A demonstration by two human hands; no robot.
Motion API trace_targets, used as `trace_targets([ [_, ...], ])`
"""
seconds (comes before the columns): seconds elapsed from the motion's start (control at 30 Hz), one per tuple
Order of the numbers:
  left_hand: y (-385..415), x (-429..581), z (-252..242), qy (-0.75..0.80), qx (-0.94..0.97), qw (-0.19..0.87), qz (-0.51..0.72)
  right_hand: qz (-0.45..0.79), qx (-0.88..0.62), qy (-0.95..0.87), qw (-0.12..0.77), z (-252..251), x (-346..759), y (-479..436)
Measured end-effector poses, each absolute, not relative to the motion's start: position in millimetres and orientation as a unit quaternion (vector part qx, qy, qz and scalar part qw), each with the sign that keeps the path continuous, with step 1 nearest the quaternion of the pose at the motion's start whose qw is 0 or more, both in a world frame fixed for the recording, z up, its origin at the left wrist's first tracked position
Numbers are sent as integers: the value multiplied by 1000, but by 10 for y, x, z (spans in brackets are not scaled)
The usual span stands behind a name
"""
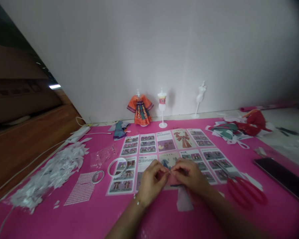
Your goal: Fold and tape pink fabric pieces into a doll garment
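Note:
My left hand (151,182) and my right hand (191,175) meet over the lower part of a printed instruction sheet (147,160). Thumbs and fingertips of both are pinched together at the upper edge of a small piece of pink fabric (173,181), which has a dark strip along its bottom. Between the fingertips the details are too small to make out. A whitish translucent scrap (184,202) hangs or lies just below the fabric, by my right wrist. Left of my left hand, a white ring of tape (109,168) rests partly on the sheet.
Red-handled scissors (239,186) and a black phone (284,179) lie at right. Fabric scraps (251,124) are heaped behind them. Along the wall stand a dressed mini mannequin (140,109) and two white ones (162,108). Plastic bags (49,172) and a bead sheet (82,189) are left.

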State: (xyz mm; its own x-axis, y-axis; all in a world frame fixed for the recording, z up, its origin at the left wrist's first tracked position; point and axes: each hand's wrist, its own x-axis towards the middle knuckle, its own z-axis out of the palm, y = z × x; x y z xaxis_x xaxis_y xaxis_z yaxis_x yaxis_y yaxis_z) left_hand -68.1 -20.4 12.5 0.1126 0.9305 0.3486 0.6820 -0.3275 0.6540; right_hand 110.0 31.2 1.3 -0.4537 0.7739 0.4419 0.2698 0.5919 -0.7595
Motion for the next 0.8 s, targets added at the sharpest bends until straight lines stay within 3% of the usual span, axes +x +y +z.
trace_targets([
  [0.4,-722,-1090,807,723,645,-45,242,285,-368,-784,411,-152,1262,445],
  [0.57,-1285,-2238,686,855,499,-75,120,281,-357,-790,412,-161,1268,463],
  [0.8,-1814,-3236,615,895,437,-55,71,280,-354,-789,416,-158,1223,420],
])
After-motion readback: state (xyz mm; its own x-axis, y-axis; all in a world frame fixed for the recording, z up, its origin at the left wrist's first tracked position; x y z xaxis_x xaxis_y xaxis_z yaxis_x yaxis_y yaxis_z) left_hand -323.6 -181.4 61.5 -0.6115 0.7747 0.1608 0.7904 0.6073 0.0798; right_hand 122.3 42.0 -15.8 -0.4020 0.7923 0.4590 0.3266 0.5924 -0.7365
